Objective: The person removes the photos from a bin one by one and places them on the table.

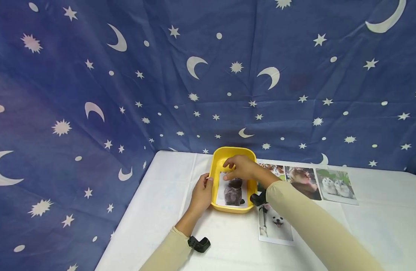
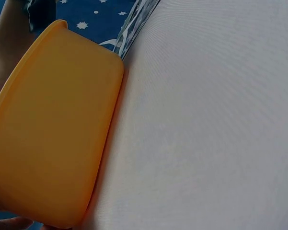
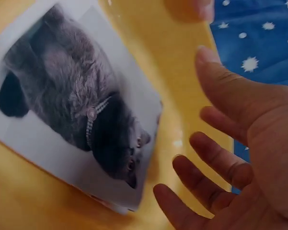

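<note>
A dark blue backdrop cloth printed with white moons and stars fills the upper part of the head view, and below it the white-covered desk spreads across the lower centre and right. At the middle of the frame stands a yellow tub, and inside it lies a cat photo, a grey cat with a collar on a white sheet, leaning on the tub's inner wall in the right wrist view. The right arm, in a beige sleeve, reaches in from the lower right, and the right hand hovers over the tub's far half, its fingers spread apart and relaxed, holding nothing and just above the photo's upper edge. The left hand comes up from the lower centre and rests against the tub's left outer wall, its fingers straight along the rim. To the right of the tub a row of animal photos lies flat on the desk, and a white dog photo lies nearer the lower edge. No writing can be read on anything.
</note>
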`<move>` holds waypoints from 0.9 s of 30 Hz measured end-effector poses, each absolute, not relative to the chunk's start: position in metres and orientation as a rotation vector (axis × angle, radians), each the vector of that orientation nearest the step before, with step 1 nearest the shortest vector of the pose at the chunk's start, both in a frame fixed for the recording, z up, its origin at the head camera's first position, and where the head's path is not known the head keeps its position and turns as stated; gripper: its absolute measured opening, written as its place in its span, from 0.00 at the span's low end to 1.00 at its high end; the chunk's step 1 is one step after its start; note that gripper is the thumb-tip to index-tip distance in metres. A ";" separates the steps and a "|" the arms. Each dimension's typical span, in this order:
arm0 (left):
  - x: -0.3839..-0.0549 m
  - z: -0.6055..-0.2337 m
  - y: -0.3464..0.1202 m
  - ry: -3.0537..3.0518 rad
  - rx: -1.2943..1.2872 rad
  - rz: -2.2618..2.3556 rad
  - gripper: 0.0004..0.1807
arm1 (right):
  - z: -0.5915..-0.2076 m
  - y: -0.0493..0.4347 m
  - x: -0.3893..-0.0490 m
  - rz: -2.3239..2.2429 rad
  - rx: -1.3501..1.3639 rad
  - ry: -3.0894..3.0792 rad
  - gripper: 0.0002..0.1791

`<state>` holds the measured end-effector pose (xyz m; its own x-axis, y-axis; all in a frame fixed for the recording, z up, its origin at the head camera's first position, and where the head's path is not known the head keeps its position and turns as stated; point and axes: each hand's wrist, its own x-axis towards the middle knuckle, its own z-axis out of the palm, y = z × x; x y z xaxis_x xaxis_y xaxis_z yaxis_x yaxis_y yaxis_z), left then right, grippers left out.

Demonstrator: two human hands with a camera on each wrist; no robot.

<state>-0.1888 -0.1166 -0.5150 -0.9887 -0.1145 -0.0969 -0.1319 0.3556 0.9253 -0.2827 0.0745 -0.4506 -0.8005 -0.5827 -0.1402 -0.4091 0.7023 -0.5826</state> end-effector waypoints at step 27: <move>-0.189 -0.516 -0.116 2.583 -0.224 1.789 0.23 | -0.462 0.059 -0.284 -0.549 -0.722 2.613 0.13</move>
<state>-0.1892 -0.1160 -0.5162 -0.9899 -0.1211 -0.0742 -0.1121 0.3447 0.9320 -0.2843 0.0591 -0.4625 -0.7987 -0.5490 -0.2464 -0.4034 0.7923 -0.4578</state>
